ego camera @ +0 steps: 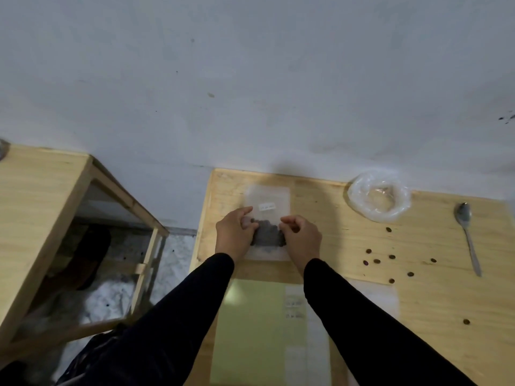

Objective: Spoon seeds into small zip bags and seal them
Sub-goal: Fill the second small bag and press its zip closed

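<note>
**Flattening and sealing the filled bag**

Centre of frame, on the wooden table (434,296): a small zip bag (268,202) lying flat, white label near its upper half, dark mass of seeds (268,234) bunched in the lower half. Left hand (233,235) at the bag's left edge, fingers curled and pinching the plastic. Right hand (301,237) at the right edge, fingers likewise curled onto the bag; exact contact of the fingertips hard to make out.

Probably the settling-and-sealing stage. To do it well: spread the seeds thin and push them away from the zip end before closing. Which end carries the zip, impossible to tell here. Press out trapped air first, then pinch the strip from one corner across to the other, checking for seeds caught in the track.

Right of frame: spoon (468,235) lying idle, well apart from the hands. Loose seeds (392,257) scattered between spoon and bag. Crumpled clear plastic bag (379,194) at upper right. Lower centre: a pale green sheet (250,330) beside more clear bags (296,307).
</note>
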Tool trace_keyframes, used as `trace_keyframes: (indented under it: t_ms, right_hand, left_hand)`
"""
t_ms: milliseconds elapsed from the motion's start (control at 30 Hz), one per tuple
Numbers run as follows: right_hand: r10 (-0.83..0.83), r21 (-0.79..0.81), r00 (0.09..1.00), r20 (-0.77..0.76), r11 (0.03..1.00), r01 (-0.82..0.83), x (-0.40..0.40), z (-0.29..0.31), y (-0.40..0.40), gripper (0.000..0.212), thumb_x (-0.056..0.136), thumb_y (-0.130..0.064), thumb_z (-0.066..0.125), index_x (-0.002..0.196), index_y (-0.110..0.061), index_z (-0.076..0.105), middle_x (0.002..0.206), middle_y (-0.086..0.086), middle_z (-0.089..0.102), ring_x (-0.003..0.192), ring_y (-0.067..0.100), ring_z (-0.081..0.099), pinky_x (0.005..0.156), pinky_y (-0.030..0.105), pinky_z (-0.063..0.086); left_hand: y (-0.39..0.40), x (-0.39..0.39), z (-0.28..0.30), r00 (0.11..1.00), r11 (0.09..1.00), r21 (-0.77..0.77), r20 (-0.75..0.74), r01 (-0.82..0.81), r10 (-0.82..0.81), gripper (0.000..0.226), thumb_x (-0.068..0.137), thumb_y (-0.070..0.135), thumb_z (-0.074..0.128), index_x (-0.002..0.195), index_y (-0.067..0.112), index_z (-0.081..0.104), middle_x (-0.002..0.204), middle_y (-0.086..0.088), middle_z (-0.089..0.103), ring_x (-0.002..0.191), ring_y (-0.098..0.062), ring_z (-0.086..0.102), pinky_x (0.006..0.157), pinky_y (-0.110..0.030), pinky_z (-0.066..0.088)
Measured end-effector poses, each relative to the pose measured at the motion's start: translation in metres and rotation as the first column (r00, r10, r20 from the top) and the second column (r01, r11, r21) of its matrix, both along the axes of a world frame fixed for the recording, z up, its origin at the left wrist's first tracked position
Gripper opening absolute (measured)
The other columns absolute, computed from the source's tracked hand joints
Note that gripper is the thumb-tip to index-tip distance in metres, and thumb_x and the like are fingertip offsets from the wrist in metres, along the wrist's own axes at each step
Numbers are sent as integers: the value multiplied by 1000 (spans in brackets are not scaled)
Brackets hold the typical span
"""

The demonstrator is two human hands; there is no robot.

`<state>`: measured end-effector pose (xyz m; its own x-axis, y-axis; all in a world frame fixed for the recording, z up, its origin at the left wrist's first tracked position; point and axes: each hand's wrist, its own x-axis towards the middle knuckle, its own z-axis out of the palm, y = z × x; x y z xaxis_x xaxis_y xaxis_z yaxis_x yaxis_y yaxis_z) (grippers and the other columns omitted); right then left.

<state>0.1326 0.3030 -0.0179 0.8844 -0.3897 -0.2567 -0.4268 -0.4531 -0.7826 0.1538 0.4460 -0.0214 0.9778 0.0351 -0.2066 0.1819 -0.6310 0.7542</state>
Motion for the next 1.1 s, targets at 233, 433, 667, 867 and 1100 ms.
trace_keyframes:
  t_ms: [233, 433, 667, 867, 1100]
  right_hand:
    - [272, -284, 962, 26, 925, -254, -4, -10, -2, 16, 89, -5, 56, 103, -4, 63, 125, 19, 52, 110, 29, 53, 101, 31, 39]
    - [499, -611, 866, 23, 693, -383, -16, 0, 4, 34, 81, -15, 38, 86, -1, 68, 89, 13, 68, 89, 26, 62, 85, 32, 51]
    - [581, -735, 760, -291, 372, -566, -31, 20, 6, 46, 85, -17, 31, 90, 0, 73, 102, 18, 70, 99, 32, 66, 93, 43, 52]
    - [448, -762, 877, -176, 502, -409, -62, 40, -8, 37, 90, -17, 44, 113, 6, 61, 118, 22, 61, 115, 34, 55, 110, 40, 37]
    - [162, -655, 987, 6, 746, -118, -150, 62, -44, 49, 93, -22, 37, 133, 5, 45, 139, 21, 47, 133, 32, 40, 111, 36, 31]
  left_hand:
    - [1, -3, -8, 970, 945, 260, 85, 200, -229, 40, 95, 20, 53, 133, 8, 51, 150, -5, 35, 138, -17, 32, 109, -14, 15]
    - [-1, -10, -2, 911, 807, 472, 22, 354, -412, 40, 103, 19, 27, 139, 5, 39, 148, -11, 36, 139, -23, 27, 116, -32, 16]
    - [2, -22, 23, 876, 814, 470, 154, 341, -456, 21, 81, 26, 61, 97, 17, 70, 96, 2, 66, 90, -12, 62, 83, -19, 45]
    - [-9, -37, 43, 721, 803, 507, 422, 314, -549, 30, 80, 8, 58, 108, -2, 62, 102, -14, 64, 96, -28, 60, 89, -29, 48]
    - [-58, -95, 29, 574, 588, 620, 257, 519, -778, 59, 92, 27, 14, 121, 0, 56, 126, -16, 57, 116, -30, 49, 104, -35, 33]
